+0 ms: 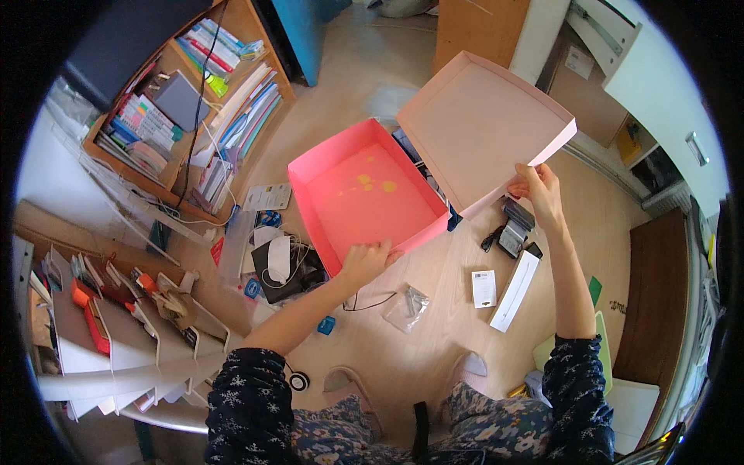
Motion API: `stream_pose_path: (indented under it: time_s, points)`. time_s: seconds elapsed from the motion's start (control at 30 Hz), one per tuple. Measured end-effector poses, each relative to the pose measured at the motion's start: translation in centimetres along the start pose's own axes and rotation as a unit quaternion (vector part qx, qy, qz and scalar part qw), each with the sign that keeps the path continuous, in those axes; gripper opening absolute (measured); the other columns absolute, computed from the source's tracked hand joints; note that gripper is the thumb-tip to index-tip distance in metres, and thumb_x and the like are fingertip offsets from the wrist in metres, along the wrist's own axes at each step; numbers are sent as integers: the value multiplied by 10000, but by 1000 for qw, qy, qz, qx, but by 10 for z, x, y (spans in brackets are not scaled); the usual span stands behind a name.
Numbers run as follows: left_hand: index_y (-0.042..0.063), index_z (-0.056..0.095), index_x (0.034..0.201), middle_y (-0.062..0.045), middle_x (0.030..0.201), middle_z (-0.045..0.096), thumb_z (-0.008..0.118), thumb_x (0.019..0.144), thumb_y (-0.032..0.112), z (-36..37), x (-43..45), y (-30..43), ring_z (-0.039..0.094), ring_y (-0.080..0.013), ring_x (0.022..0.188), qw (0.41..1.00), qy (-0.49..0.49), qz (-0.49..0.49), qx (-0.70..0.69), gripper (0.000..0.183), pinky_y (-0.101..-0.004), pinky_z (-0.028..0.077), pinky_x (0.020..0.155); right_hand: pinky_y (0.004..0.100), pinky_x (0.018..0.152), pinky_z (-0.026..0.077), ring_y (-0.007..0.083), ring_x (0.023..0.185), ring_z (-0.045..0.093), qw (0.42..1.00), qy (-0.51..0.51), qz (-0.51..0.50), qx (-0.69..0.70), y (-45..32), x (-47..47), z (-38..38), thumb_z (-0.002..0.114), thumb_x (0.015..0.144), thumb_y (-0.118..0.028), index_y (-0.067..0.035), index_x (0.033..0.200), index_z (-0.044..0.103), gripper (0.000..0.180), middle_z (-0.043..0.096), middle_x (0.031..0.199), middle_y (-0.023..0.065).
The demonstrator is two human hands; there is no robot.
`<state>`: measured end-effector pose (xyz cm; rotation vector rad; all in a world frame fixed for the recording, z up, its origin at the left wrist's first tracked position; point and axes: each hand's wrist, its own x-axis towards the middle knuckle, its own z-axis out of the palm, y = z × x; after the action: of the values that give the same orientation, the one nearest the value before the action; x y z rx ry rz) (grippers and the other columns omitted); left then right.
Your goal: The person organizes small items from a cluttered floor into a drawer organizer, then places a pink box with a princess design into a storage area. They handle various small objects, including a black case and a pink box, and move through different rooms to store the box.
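Note:
My left hand point(367, 263) grips the near edge of a pink open-topped box point(378, 209), held tilted above the floor. Its inside is bare apart from several yellow spots on the bottom. In my right hand point(537, 189) is a shallow, pale pink box lid point(488, 128), pinched at its near right corner with its hollow side facing me. The lid is beside the box, to its right. Dark items on the floor are partly hidden behind the two pieces.
On the wooden floor lie a clear plastic bag point(408, 308), a long white box point(515, 292), a small white package point(483, 289), and black adapters point(514, 226). White cabled devices point(279, 258) are at left, near a bookshelf point(279, 75). A file rack point(133, 354) stands lower left.

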<state>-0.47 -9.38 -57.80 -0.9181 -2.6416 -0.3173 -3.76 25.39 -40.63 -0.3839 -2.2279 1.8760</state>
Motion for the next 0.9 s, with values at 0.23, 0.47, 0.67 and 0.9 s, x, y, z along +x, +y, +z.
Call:
stream_pose_path:
  time_s: [0.23, 0.47, 0.67, 0.9]
  points:
    - [16, 530, 1133, -185, 853, 664, 501, 978, 426, -37, 60, -35, 677, -240, 811, 893, -3, -304, -331, 439, -403, 535, 743, 273, 641, 563, 172, 689, 691, 993, -22, -92, -67, -33, -7, 17, 680, 851, -251, 39, 916, 571, 317, 688, 817, 137]
    - [12, 271, 1452, -270, 1371, 430, 393, 1017, 453, -154, 145, -81, 532, -316, 1216, 686, 104, -242, -678, 631, -407, 415, 1078, 355, 699, 569, 252, 734, 712, 942, -20, -202, -267, -58, -12, 64, 716, 764, -292, 14, 874, 555, 363, 707, 792, 166]
    - [9, 191, 1475, -296, 1446, 310, 344, 1023, 476, -170, 146, -58, 463, -369, 1280, 647, 123, -240, -713, 668, -458, 353, 1124, 419, 707, 568, 355, 790, 685, 872, -88, -295, -380, -48, -22, 103, 732, 741, -233, -19, 978, 488, 401, 672, 864, 211]
    - [16, 455, 1308, -107, 1290, 546, 423, 1020, 350, -157, 98, -92, 543, -206, 1180, 520, 178, -415, -725, 442, -378, 440, 1024, 446, 667, 562, 383, 807, 653, 791, -167, -419, -412, -17, -52, 133, 735, 712, -233, -30, 1047, 441, 490, 605, 919, 205]
